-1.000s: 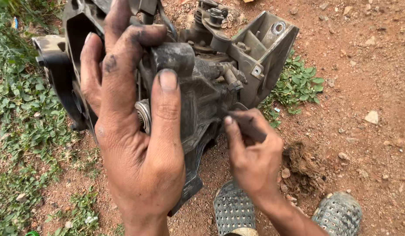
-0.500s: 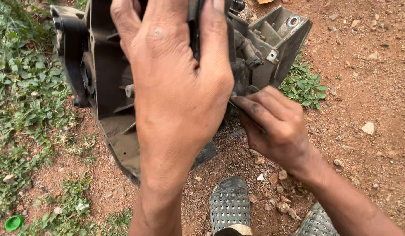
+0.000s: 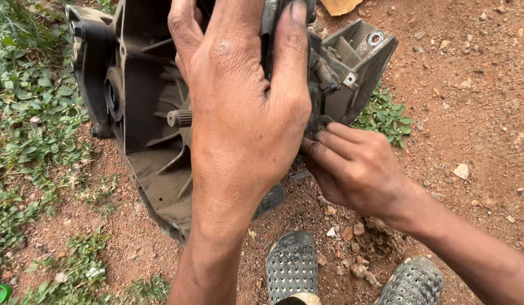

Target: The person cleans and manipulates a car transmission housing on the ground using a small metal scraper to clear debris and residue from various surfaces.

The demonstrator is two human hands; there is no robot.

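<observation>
While the left hand [image 3: 245,124] clamps the upper edge of the dark engine housing [image 3: 149,113] standing tilted on the red dirt ground [image 3: 476,113], the right hand's [image 3: 352,169] fingers pinch together at its lower right side, seemingly working a small fitting; fine, steady finger work seems called for.

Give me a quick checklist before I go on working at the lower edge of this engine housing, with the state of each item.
1. Left hand grips the top of the engine housing: ok.
2. Right hand fingertips reach the housing's lower right edge: ok.
3. What the right fingers pinch there: cannot tell, hidden.
4. Housing's bottom rim rests on the red dirt ground: ok, though tilted.
5. Perforated shoes clear of the housing's rim: ok, close.
6. Inside of housing free of grit: not ok, dusty.
</observation>
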